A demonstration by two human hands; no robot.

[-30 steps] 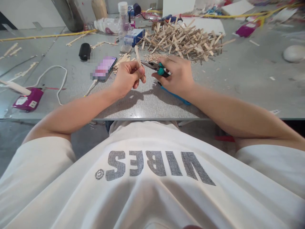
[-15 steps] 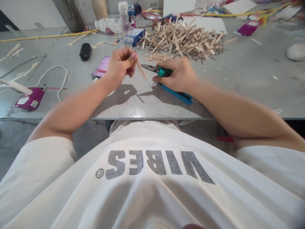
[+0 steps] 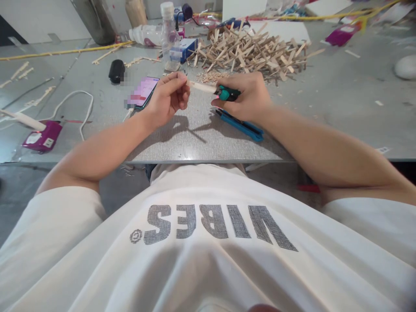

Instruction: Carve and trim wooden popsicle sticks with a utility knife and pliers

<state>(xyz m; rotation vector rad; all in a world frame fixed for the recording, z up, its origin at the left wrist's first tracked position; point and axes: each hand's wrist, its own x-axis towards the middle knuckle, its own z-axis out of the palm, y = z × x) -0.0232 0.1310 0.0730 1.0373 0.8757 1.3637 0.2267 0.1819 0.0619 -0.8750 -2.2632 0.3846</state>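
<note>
My left hand (image 3: 172,94) pinches one end of a pale wooden craft stick (image 3: 203,87) between thumb and fingertips. The stick points right, nearly level above the table. Its other end meets the jaws of the green-and-black pliers (image 3: 227,93), which my right hand (image 3: 248,95) grips. The stick hides most of the jaws, so I cannot tell whether they are closed on it. Below my right hand a blue utility knife (image 3: 243,126) lies on the table. A phone (image 3: 144,90) with a lit screen lies left of my left hand.
Behind my hands rises a heap of craft sticks (image 3: 250,50), with wood chips (image 3: 211,77) in front. A clear bottle (image 3: 169,43) and a blue box (image 3: 188,50) stand nearby. To the left are a black case (image 3: 116,71), a purple box (image 3: 42,136) and a white cable (image 3: 89,106).
The craft stick has swung up from slanting downward to nearly level, its free end now at the pliers. My left hand has turned and shifted slightly; the right still grips the pliers.
</note>
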